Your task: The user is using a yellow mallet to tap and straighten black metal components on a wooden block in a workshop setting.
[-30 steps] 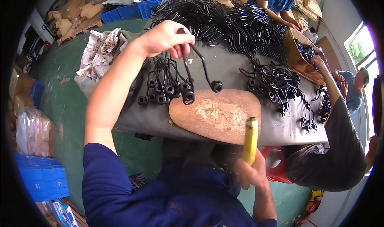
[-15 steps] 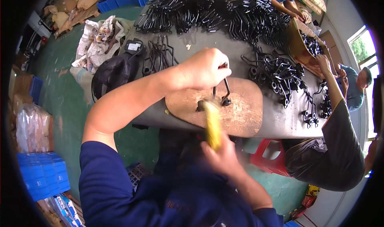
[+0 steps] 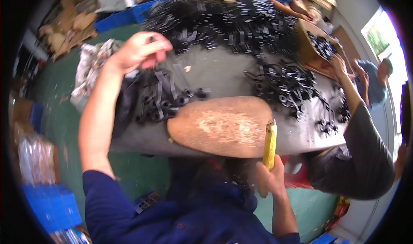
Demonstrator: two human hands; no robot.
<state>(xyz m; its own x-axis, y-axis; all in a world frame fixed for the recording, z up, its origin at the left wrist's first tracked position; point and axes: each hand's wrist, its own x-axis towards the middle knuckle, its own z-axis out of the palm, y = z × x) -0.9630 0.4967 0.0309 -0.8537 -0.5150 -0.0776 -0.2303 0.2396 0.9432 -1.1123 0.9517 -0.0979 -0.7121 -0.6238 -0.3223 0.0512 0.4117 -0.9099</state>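
Note:
Up at the left, my left hand (image 3: 144, 52) hovers over a small pile of black bent metal rods (image 3: 161, 89) with round black ends. Motion smears its curled fingers, and I cannot tell whether a rod is still between them. My right hand (image 3: 273, 177) is closed round a yellow stick-like tool (image 3: 269, 145), held upright with a dark, worn tip. That tip stands by the right edge of a worn wooden board (image 3: 219, 125) with rounded corners. Nothing lies on the board's scuffed surface.
A heap of black rods (image 3: 223, 22) covers the table's far side, with a smaller pile (image 3: 286, 82) at right. A co-worker's arm (image 3: 344, 78) reaches into a cardboard box (image 3: 312, 59) of small black parts. A paper-filled sack (image 3: 92, 67) stands left.
My left hand has swung left from the board to the rod pile, and the bent rod is off the board. My right hand has moved right with the yellow tool.

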